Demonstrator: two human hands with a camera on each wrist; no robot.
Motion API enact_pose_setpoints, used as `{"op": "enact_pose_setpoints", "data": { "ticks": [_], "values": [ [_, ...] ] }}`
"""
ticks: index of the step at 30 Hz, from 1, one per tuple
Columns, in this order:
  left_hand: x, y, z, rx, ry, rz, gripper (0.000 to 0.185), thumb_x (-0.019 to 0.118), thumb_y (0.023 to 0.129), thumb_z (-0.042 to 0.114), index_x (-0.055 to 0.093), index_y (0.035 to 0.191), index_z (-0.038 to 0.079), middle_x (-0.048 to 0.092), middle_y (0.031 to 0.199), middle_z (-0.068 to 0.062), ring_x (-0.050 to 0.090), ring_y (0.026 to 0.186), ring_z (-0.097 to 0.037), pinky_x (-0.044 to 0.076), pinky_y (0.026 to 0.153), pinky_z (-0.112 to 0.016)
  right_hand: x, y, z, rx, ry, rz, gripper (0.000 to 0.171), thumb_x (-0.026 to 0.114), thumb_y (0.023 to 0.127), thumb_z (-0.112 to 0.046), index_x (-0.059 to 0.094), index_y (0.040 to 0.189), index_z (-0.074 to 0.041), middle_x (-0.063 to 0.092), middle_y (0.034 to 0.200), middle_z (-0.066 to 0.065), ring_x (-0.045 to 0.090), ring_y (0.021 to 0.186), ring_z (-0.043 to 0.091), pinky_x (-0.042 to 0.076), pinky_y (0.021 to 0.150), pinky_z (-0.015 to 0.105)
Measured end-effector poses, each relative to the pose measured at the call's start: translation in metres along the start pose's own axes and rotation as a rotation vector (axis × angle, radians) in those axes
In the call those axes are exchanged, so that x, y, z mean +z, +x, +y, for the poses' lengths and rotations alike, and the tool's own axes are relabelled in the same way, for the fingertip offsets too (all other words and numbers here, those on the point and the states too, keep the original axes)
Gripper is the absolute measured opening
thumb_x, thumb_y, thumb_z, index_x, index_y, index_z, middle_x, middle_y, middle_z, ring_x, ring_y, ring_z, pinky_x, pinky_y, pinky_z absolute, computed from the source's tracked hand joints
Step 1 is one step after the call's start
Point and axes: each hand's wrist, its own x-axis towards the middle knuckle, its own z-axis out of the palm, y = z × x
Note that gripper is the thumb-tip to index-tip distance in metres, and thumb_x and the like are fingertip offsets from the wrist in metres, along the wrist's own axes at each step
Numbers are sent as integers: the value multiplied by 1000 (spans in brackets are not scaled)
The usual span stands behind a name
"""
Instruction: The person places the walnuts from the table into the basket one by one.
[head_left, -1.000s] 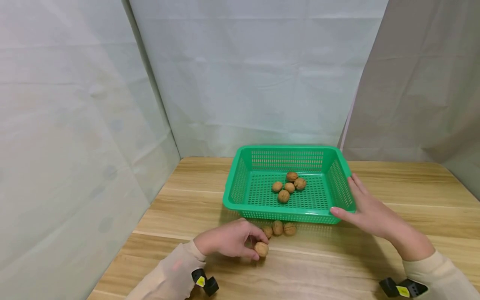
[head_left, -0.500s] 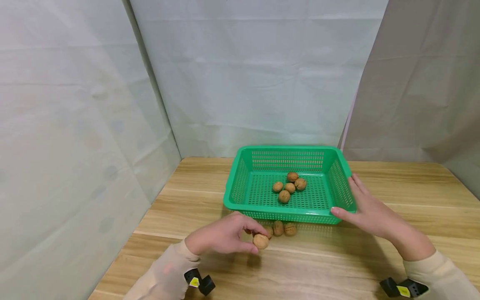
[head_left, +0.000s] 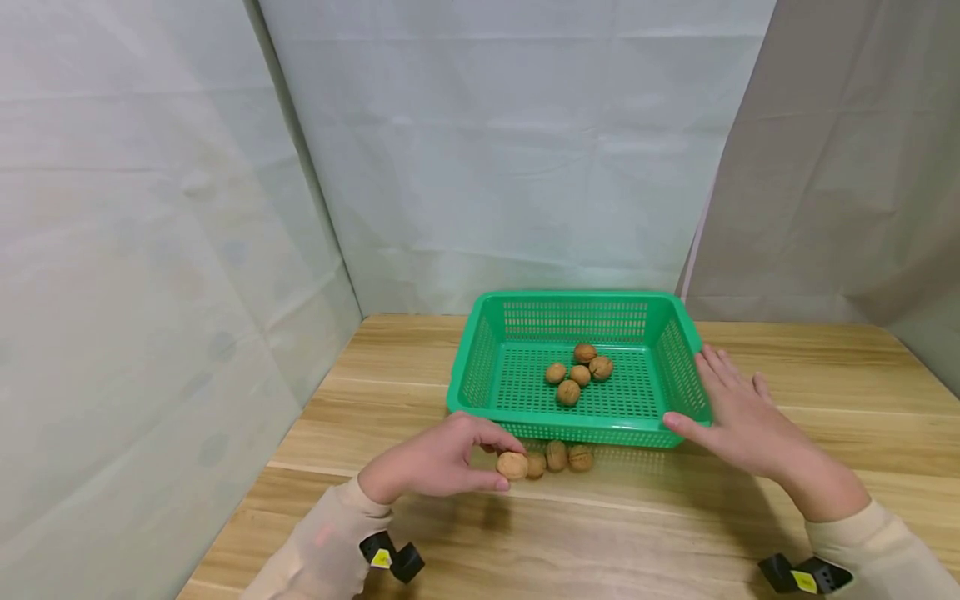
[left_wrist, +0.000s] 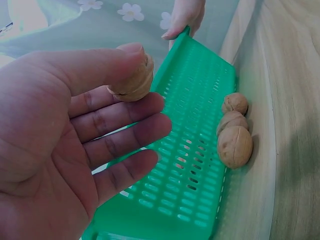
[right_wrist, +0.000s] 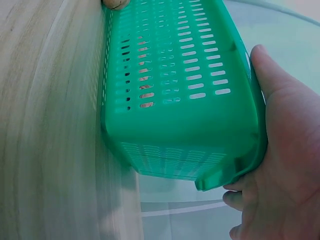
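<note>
The left hand [head_left: 438, 458] pinches one walnut [head_left: 512, 466] a little above the wooden tabletop [head_left: 600, 542]. Near it, three walnuts [head_left: 557, 456] lie in a row — just before the green plastic basket [head_left: 577, 422]. The right hand [head_left: 746, 425], its fingers extended, touches this basket's right end. Inside lie five more walnuts [head_left: 580, 375] — and behind hangs pale cloth [head_left: 487, 150].

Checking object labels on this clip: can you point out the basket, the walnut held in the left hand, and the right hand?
Basket [head_left: 600, 426]: head view, on its front rim.
Held walnut [left_wrist: 136, 85]: left wrist view, on its exposed shell.
Right hand [head_left: 741, 425]: head view, on its back.
</note>
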Motion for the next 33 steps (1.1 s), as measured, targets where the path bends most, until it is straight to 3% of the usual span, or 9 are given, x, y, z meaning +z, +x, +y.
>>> {"op": "enact_pose_setpoints", "data": {
  "ticks": [11, 17, 22, 26, 33],
  "values": [
    [-11, 0, 8, 3, 48, 46, 33, 76, 85, 17, 69, 116, 8, 67, 112, 5, 60, 99, -5, 51, 87, -28, 0, 2, 0, -6, -37, -8, 103, 51, 91, -61, 1, 152, 5, -6, 158, 22, -2, 143, 43, -7, 103, 71],
    [-35, 9, 18, 82, 109, 94, 32, 75, 85, 22, 69, 113, 7, 69, 105, 4, 61, 95, -6, 52, 80, -26, 0, 1, 1, -8, -36, -8, 102, 51, 91, -61, 2, 151, 6, -5, 158, 23, 0, 143, 43, -4, 103, 71],
    [-58, 25, 25, 86, 102, 98, 32, 75, 86, 22, 69, 114, 8, 69, 100, 8, 61, 92, -7, 52, 79, -28, 0, 0, 3, -7, -35, -11, 103, 49, 91, -62, 2, 151, 7, -4, 157, 24, 0, 143, 44, -4, 104, 71],
    [-74, 42, 26, 48, 94, 107, 32, 74, 87, 21, 68, 115, 7, 70, 97, 8, 62, 90, -7, 52, 80, -28, 1, -1, 3, -7, -33, -14, 103, 49, 91, -63, 3, 151, 7, -4, 158, 24, 1, 143, 44, -4, 105, 69],
    [-97, 73, 15, -76, 69, 145, 34, 72, 88, 18, 66, 118, 5, 70, 98, 2, 65, 89, -10, 51, 85, -29, 0, 0, 1, -3, -37, -12, 103, 48, 91, -64, 3, 151, 7, -2, 157, 25, 1, 143, 44, -2, 104, 71]
  ]
}}
